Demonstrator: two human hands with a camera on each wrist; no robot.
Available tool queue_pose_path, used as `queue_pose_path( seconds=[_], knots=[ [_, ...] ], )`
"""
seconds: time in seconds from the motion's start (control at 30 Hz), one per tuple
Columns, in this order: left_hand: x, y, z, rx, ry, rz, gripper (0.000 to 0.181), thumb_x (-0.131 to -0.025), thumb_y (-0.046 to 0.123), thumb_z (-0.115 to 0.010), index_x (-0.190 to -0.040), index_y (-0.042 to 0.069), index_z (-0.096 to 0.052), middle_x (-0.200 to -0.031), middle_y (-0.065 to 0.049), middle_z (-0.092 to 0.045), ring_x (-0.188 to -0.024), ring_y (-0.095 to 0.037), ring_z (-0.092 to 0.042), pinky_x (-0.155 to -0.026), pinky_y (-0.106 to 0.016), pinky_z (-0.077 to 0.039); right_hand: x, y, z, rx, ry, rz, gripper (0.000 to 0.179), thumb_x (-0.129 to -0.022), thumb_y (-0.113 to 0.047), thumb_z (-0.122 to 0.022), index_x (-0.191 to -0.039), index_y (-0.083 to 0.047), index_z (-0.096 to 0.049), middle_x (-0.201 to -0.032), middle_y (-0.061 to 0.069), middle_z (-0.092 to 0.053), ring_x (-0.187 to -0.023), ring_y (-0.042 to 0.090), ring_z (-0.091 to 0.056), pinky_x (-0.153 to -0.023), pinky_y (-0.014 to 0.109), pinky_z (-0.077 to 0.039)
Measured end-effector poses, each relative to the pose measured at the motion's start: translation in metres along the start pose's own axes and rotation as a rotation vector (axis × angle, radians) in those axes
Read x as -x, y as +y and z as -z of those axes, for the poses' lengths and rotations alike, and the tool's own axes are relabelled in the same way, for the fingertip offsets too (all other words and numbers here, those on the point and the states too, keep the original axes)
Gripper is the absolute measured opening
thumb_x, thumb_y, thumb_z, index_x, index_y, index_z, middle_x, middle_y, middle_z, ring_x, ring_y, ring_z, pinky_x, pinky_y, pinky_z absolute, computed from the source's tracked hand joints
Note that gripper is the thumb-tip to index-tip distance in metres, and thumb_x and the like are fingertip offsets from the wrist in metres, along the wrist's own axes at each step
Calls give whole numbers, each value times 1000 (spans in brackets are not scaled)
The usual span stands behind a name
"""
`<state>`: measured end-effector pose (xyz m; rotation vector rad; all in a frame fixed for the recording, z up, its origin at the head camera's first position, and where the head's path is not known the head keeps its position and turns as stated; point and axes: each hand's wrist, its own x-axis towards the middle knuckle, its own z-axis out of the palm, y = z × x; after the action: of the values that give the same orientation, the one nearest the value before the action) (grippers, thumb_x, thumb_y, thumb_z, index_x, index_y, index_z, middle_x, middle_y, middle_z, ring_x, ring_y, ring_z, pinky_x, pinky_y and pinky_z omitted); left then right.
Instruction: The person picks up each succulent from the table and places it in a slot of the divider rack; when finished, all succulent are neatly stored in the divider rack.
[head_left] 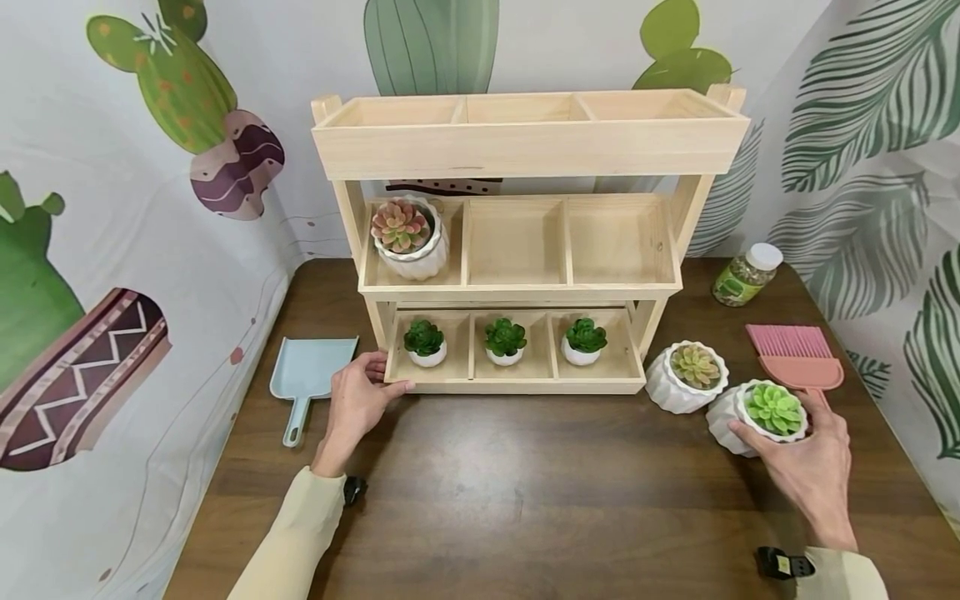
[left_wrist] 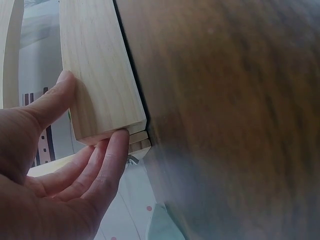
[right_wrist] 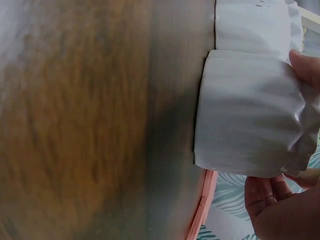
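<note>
the brown wooden desk (head_left: 525, 483) carries everything. on it, near the back, stands a light wooden shelf (head_left: 525, 150) with three levels, each level divided in three compartments. the top level holds nothing that i can see. in the middle level, the left compartment holds a white ribbed pot with a pink and green succulent (head_left: 405, 237). in the bottom level each compartment holds one small white pot with a dark green plant (head_left: 505, 342).

the left hand (head_left: 360, 400) rests at the front left corner of the bottom level; in the left wrist view the thumb lies on the side of the wood and the fingers (left_wrist: 112, 155) touch under the corner, nearly straight, not wrapped around it. just left of this hand a light blue dustpan (head_left: 307, 375) lies flat on the desk.

on the right of the shelf a white pot with a pale green succulent (head_left: 686, 375) stands on the desk. beside it the right hand (head_left: 810, 467) grips a white pot with a bright green succulent (head_left: 765, 412); the fingers curl around its side and the pot looks tilted. a pink brush (head_left: 795, 354) lies just behind this pot. further back stands a small jar with a white lid (head_left: 746, 275).
</note>
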<state>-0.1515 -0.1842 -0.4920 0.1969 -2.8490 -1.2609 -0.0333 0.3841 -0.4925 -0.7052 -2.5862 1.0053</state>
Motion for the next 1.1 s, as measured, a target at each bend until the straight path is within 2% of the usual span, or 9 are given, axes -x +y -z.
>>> queue_pose_path(
  seconds=[0.13, 0.27, 0.47, 0.63, 0.73, 0.87, 0.97, 1.03, 1.1],
  knots=[
    [0, 1, 0, -3, -1, -2, 63, -80, 19, -99, -133, -1, -70, -117, -22, -79, -107, -35, -77, -97, -49, -64, 0, -1, -1, -2, -2, -22, 87, -79, -20, -93, -151, 5, -52, -151, 37, -49, -144, 55, -39, -113, 72, -32],
    [0, 1, 0, -1, -3, -1, 65, -80, 19, -99, -134, -2, -70, -118, -23, -79, -107, -35, -78, -97, -50, -64, 0, -1, -1, -12, 3, -70, 87, -81, -22, -92, -153, 4, -51, -161, 35, -45, -150, 53, -39, -122, 71, -32],
    [0, 2, 0, 1, -1, -6, 64, -80, 18, -99, -133, -3, -70, -118, -23, -79, -107, -36, -78, -97, -50, -64, 2, -1, -2, -49, 31, -109, 84, -82, -23, -92, -152, 3, -53, -176, 24, -35, -159, 49, -36, -132, 67, -28],
    [-1, 2, 0, 0, -2, -10, 64, -80, 18, -99, -133, -2, -70, -118, -23, -79, -106, -35, -78, -96, -50, -63, 4, -2, -3, -59, 55, -152, 83, -83, -24, -92, -152, 0, -54, -170, 25, -41, -153, 45, -40, -131, 61, -30],
    [-1, 2, 0, -5, -4, -7, 64, -80, 19, -99, -133, -2, -70, -118, -22, -79, -106, -35, -77, -96, -49, -63, 6, -3, -2, -54, 65, -175, 90, -84, -26, -91, -159, -1, -50, -165, 30, -42, -151, 48, -41, -131, 61, -30],
    [-1, 1, 0, -8, -4, -3, 64, -80, 20, -99, -133, -2, -70, -117, -22, -79, -106, -35, -77, -96, -49, -63, 8, -6, 2, -48, 88, -196, 97, -84, -28, -91, -165, -4, -45, -166, 28, -42, -151, 48, -41, -132, 60, -30],
    [-1, 0, 0, -5, -4, -3, 64, -80, 19, -99, -133, -2, -70, -117, -22, -79, -106, -35, -77, -96, -49, -63, 11, -12, 4, -48, 120, -204, 93, -82, -27, -93, -162, -6, -50, -161, 22, -46, -147, 41, -43, -131, 55, -32],
    [-1, 0, 0, -2, -4, -3, 63, -80, 19, -99, -132, -2, -70, -117, -22, -79, -106, -35, -77, -96, -49, -64, 12, -16, 7, -46, 132, -205, 92, -81, -27, -94, -160, -6, -51, -158, 22, -47, -145, 40, -44, -129, 55, -33],
    [-1, 0, 0, 0, -4, -5, 63, -80, 19, -99, -132, -2, -70, -117, -22, -79, -106, -35, -77, -95, -49, -64, 14, -20, 10, -47, 148, -215, 90, -80, -27, -95, -158, -8, -54, -149, 6, -51, -141, 32, -46, -128, 52, -35]
  ],
)
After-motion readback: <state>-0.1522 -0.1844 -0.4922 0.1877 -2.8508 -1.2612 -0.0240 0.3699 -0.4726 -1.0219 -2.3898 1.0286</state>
